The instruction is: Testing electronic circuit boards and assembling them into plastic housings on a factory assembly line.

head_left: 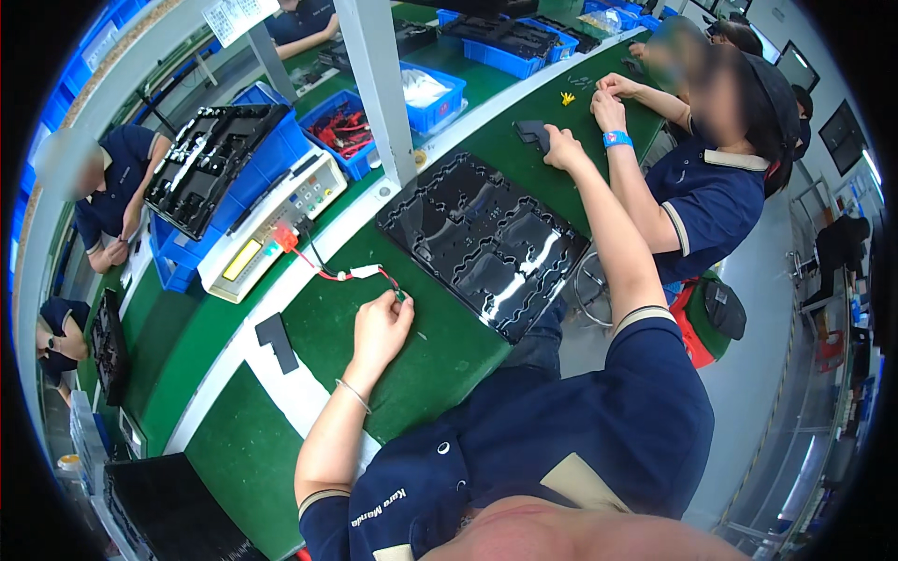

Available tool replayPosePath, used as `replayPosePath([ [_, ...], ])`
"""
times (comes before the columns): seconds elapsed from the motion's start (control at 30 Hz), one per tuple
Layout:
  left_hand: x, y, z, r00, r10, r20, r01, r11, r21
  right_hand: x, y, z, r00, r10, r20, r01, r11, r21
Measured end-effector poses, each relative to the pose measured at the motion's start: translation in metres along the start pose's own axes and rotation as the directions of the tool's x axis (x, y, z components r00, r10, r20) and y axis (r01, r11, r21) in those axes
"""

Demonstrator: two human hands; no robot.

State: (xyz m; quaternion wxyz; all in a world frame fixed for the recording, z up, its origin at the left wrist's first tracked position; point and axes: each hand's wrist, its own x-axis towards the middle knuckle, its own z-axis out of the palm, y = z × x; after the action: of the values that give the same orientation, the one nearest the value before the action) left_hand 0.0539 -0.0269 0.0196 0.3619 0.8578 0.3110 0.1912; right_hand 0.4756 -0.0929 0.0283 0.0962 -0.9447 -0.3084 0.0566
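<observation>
My left hand (382, 327) is closed in a pinch on the small green plug (400, 295) of a red and black test lead (363, 272). That lead runs to a cream bench tester (271, 229) with a lit yellow display. Out to the right, my right hand (563, 148) grips the edge of a dark grey stepped flat piece (531, 132) over the green bench. Between my arms lies a glossy black moulded tray (456, 211) with rows of shaped pockets. A similar dark grey piece (275, 342) rests left of my left forearm.
A grey post (372, 89) rises beyond the black tray. Blue bins (435, 98) stand along the far side, one with red leads (344, 133). Close on my right, a co-worker (711, 201) works with both hands near small yellow parts (568, 98). A black stack (173, 510) sits lower left.
</observation>
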Motion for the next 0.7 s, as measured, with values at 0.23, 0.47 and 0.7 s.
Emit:
replayPosePath([
  [0.23,-0.005,-0.013,-0.002,0.997,-0.022,0.077,0.039,0.974,-0.224,0.004,0.006,0.006,0.992,-0.011,-0.129,0.022,0.996,0.084],
  [0.47,-0.015,-0.013,-0.010,0.977,-0.069,0.203,0.174,0.810,-0.561,-0.005,0.012,-0.008,0.998,-0.034,-0.045,0.029,0.995,-0.091],
  [0.7,-0.015,-0.015,-0.011,0.979,0.001,0.206,0.100,0.872,-0.479,-0.011,0.021,-0.005,0.998,-0.047,-0.037,0.047,0.999,-0.008],
])
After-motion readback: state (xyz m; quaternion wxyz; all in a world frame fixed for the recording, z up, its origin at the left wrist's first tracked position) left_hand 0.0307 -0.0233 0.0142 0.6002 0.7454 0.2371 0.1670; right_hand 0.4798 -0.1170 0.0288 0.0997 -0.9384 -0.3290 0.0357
